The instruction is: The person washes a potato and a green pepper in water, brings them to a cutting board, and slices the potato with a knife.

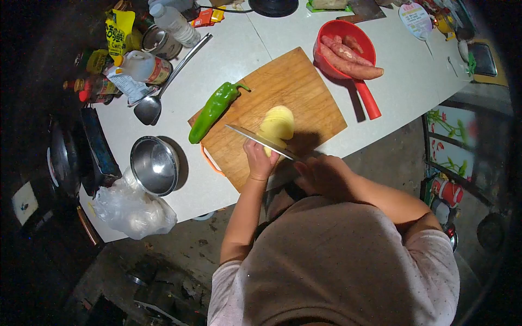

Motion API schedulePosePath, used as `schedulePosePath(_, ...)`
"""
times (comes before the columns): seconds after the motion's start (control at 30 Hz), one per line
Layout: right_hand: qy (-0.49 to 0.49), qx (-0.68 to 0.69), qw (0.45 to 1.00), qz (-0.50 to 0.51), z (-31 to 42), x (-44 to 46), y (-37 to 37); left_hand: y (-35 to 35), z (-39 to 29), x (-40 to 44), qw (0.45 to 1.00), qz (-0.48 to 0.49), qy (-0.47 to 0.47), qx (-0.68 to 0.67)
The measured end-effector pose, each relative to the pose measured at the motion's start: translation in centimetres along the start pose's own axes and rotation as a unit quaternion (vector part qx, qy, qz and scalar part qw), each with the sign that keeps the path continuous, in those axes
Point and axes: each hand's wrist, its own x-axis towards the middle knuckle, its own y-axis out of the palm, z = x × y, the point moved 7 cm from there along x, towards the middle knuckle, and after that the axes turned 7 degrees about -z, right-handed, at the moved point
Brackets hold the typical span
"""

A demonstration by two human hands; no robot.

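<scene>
A peeled yellow potato (278,118), partly cut into slices that lean over one another, lies on the wooden cutting board (315,103). My left hand (260,161) is closed on the near end of the potato, fingers curled against it. In my right hand (326,174) is a kitchen knife (253,136); its blade lies across the potato just beyond my left fingers, and its handle is mostly hidden by the hand. A long green pepper (215,114) rests on the board's left edge, its stem pointing away to the right.
Right of the board, a red strainer (343,50) holds several reddish sausage-like pieces, its handle pointing toward me. A steel bowl (155,165) and a plastic bag (133,212) sit at left. Behind them are a metal ladle (148,108) and several bottles (176,27).
</scene>
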Motion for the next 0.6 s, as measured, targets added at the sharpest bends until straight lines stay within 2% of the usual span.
schedulePosePath(0.13,-0.078,-0.107,0.991,-0.004,0.5,0.3,1.0,0.0,0.1,-0.2,1.0,-0.025,0.015,0.001)
schedulePosePath(0.27,-0.065,-0.106,0.992,0.026,0.7,0.7,0.8,0.4,0.5,-0.4,1.0,-0.009,0.01,0.011)
schedulePosePath(0.33,-0.084,-0.108,0.991,-0.004,0.9,1.0,0.7,0.7,0.6,-0.6,1.0,0.0,0.004,0.014)
schedulePosePath(0.4,-0.087,-0.107,0.99,0.003,1.1,1.2,0.5,0.3,0.4,-0.6,0.999,-0.044,0.027,0.003)
schedulePosePath(0.47,-0.089,-0.107,0.99,0.009,1.0,1.4,0.5,0.1,0.4,-0.5,0.999,-0.039,0.023,-0.002)
schedulePosePath(0.6,-0.176,-0.108,0.974,-0.088,1.3,1.7,0.2,0.1,0.5,-0.5,1.0,-0.029,0.005,-0.006)
